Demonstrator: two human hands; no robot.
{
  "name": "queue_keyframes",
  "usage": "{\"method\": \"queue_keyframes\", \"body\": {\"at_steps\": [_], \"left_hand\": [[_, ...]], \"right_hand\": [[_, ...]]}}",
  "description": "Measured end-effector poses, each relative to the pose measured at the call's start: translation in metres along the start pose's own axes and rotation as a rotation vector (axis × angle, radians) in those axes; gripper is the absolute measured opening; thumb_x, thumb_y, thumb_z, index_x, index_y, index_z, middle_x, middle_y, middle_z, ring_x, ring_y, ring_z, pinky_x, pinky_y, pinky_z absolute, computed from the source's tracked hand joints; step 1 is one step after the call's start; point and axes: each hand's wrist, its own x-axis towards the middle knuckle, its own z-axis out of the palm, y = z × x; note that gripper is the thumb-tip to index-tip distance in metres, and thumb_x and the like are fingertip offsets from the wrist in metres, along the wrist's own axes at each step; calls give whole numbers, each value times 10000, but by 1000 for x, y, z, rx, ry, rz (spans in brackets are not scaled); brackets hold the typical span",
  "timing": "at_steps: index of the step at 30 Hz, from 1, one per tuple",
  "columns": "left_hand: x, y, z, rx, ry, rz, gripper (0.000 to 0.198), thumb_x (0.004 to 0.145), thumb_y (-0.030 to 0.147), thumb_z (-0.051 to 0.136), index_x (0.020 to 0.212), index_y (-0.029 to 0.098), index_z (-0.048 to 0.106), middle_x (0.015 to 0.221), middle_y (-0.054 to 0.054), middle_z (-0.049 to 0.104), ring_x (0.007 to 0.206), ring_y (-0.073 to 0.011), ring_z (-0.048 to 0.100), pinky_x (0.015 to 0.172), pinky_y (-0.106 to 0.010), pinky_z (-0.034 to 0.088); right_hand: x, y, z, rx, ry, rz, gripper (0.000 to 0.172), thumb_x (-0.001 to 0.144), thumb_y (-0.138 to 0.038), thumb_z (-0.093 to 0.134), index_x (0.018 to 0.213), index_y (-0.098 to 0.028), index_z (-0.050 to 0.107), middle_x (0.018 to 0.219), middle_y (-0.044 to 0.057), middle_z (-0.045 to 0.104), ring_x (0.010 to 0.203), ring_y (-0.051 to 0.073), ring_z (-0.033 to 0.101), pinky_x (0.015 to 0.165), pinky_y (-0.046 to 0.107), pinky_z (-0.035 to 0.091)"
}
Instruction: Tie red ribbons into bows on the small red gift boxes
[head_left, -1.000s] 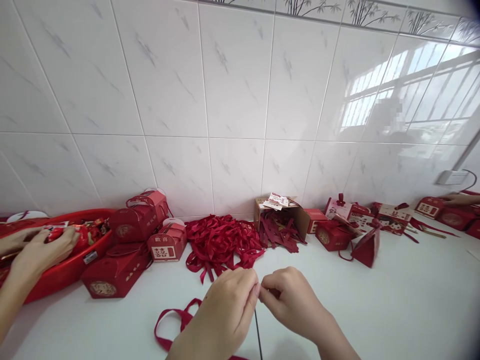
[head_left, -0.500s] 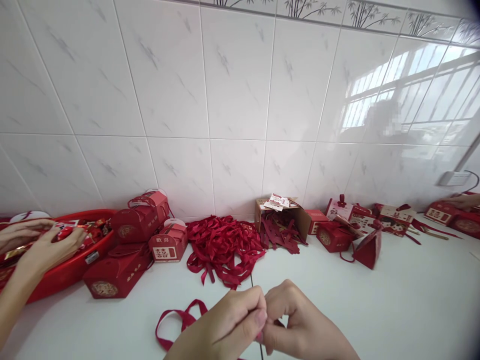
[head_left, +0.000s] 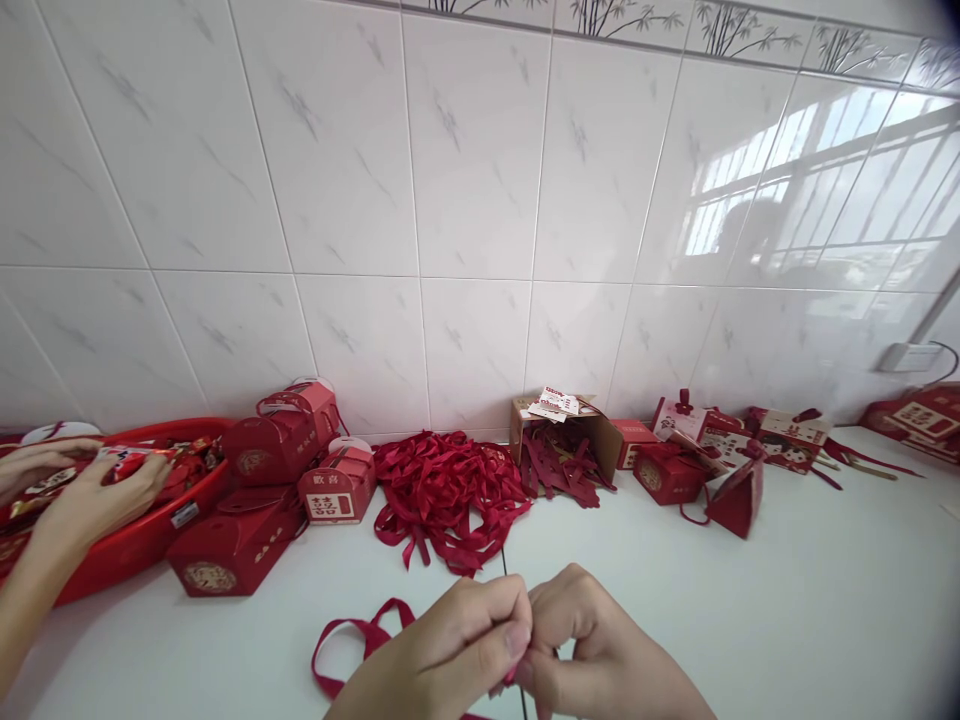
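At the bottom middle, my left hand [head_left: 457,650] and my right hand [head_left: 589,645] meet, fingertips pinched together. A bit of red ribbon shows between them; most of it is covered by the fingers. From behind my left hand a loop of dark red ribbon [head_left: 334,630] spreads over the white table [head_left: 675,590]. Just beyond my hands is a heap of red ribbons [head_left: 450,490]. A cardboard box [head_left: 604,445] beside the heap lies with its opening toward me, dark red strips spilling out.
Red gift boxes [head_left: 236,545] are stacked at the left, near a red basin [head_left: 150,550] of wrapped sweets. Another person's hands [head_left: 105,500] hold a packet over it. More small red boxes [head_left: 671,475] line the tiled wall [head_left: 480,200] at the right.
My hands have shifted slightly, and a little more red shows below the fingertips. At the far right, a hand by the red boxes has gone and those boxes have moved.
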Motion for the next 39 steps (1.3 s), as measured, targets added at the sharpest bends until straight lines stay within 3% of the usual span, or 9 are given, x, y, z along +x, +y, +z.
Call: {"method": "queue_keyframes", "body": {"at_steps": [5, 12, 18, 22, 26, 32, 35, 39], "left_hand": [[-8, -1, 3, 107, 37, -13, 351, 922, 495, 389, 728, 202, 404, 676, 23, 404, 641, -123, 370, 583, -245, 306], [-10, 18, -1, 195, -109, 68, 433, 896, 567, 394, 679, 193, 411, 654, 19, 420, 627, -121, 397, 584, -244, 317], [-18, 16, 0, 222, 83, -85, 310, 903, 456, 461, 739, 196, 501, 783, -1, 529, 776, -144, 486, 673, -211, 388], [-22, 9, -3, 182, 166, -17, 320, 903, 475, 469, 750, 202, 532, 814, -21, 578, 829, -168, 507, 753, -235, 428], [-26, 1, -8, 89, 258, 119, 308, 909, 488, 472, 826, 206, 565, 898, -51, 612, 883, -189, 536, 809, -268, 446], [-31, -7, -10, 39, 300, 188, 256, 916, 443, 492, 882, 209, 588, 902, -58, 613, 842, -180, 545, 820, -276, 460], [-30, -8, -11, 52, 286, 190, 250, 924, 435, 479, 900, 208, 581, 908, -59, 609, 834, -176, 538, 802, -272, 465], [-30, -7, -14, 87, 220, 190, 250, 937, 424, 453, 908, 211, 579, 928, -59, 614, 859, -180, 545, 820, -286, 466]], "right_hand": [[-1, 2, 3, 96, -48, -29, 514, 819, -476, 588, 427, -173, 449, 465, -25, 392, 465, 76, 345, 451, 217, 304], [-3, 16, 9, 189, -142, -106, 587, 818, -633, 523, 450, -185, 431, 466, -16, 408, 483, 75, 344, 482, 206, 349], [-2, 21, 13, 159, -33, -151, 547, 817, -601, 576, 491, -177, 466, 507, -8, 466, 506, 77, 422, 526, 207, 374], [1, 9, -5, 55, 9, -163, 504, 823, -580, 588, 518, -181, 558, 507, 7, 527, 527, 101, 492, 605, 236, 420], [-2, 5, -24, 23, -153, -177, 537, 788, -642, 582, 559, -162, 662, 474, 9, 537, 471, 104, 491, 523, 225, 406], [-10, 17, -28, -127, -409, -202, 575, 853, -612, 486, 937, -109, 753, 631, 64, 654, 544, 126, 574, 593, 226, 464], [-11, 13, -28, -139, -430, -200, 561, 886, -573, 457, 983, -99, 740, 673, 75, 666, 584, 127, 583, 629, 226, 470], [-7, 0, -32, -71, -391, -193, 662, 862, -664, 423, 946, -92, 745, 635, 73, 644, 583, 135, 582, 645, 241, 475]]}}
